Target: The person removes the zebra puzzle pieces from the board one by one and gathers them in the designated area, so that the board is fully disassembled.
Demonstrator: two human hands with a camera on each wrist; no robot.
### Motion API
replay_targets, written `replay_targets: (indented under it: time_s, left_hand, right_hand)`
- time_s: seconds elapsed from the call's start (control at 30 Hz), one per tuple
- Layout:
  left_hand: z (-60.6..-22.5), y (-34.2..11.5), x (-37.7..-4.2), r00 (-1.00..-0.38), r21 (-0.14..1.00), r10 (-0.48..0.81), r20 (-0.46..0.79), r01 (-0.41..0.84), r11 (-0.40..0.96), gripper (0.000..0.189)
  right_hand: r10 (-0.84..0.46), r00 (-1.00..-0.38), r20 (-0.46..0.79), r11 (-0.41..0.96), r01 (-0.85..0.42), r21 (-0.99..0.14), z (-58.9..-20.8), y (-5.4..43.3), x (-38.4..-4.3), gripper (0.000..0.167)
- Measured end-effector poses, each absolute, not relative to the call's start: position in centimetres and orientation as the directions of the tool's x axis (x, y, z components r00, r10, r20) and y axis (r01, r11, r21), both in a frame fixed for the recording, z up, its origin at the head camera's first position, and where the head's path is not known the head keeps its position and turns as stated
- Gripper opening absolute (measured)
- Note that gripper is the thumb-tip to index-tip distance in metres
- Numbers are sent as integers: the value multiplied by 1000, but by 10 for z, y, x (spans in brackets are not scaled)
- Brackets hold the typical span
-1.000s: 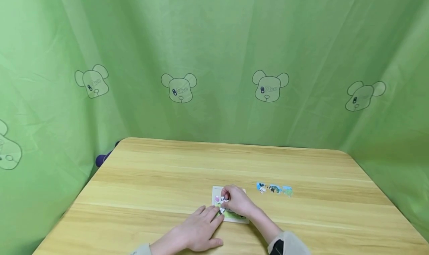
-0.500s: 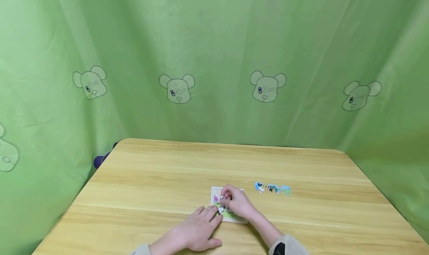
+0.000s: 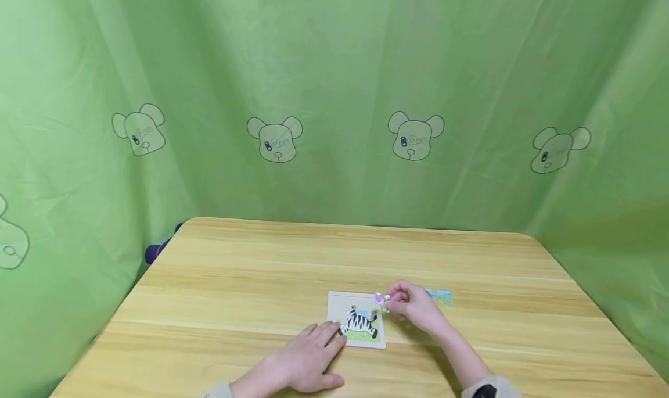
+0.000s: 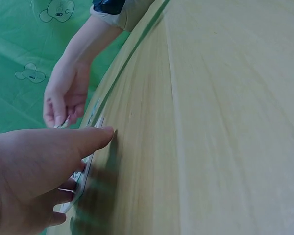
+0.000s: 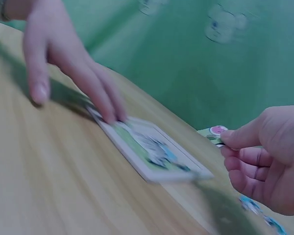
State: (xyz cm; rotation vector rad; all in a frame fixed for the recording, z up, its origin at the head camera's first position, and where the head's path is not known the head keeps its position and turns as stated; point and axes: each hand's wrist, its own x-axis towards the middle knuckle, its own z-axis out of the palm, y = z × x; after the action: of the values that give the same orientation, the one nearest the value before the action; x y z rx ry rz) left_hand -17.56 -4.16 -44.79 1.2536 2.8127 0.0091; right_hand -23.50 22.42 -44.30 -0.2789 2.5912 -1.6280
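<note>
A square jigsaw board [image 3: 337, 305] with a pale rim lies on the table, a striped zebra [image 3: 360, 323] showing in its lower part. Its upper left area is bare. My left hand [image 3: 313, 360] lies with fingers extended, fingertips on the board's left edge. Above the board's upper right corner, my right hand [image 3: 418, 309] pinches a jigsaw piece [image 5: 216, 130] between thumb and fingers; the piece is green with a pink patch. Part of that piece is hidden by the fingertips.
Loose blue-and-green jigsaw pieces [image 3: 444, 297] lie on the wooden table [image 3: 235, 282] right of the board, partly behind my right hand. A green curtain [image 3: 334, 171] stands behind and along both sides. Something purple [image 3: 153, 253] shows beyond the left table edge.
My right hand has lifted the pink-patched jigsaw piece from the board's upper left and carried it right, uncovering the zebra. The left hand has stayed in place.
</note>
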Motion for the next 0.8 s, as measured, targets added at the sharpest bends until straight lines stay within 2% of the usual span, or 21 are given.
replay_targets:
  time_s: [0.33,0.6,0.8]
  left_hand:
    - [-448,-42,-176,-670,31,740,-60,740,672,74]
    - [-448,-40,-175,-668,35,742,-62,741,670,74]
    - [-448,-40,-176,-671,26,738,-71,739,673,74]
  right_hand:
    - [-102,-995,-11,494,-41,-869,-457,271,-238,25]
    - [-45,-999,19,591,-42,-806,-460,269,-237,20]
    - [4,-1000,29,601,-21,-799,-459,265,-236,20]
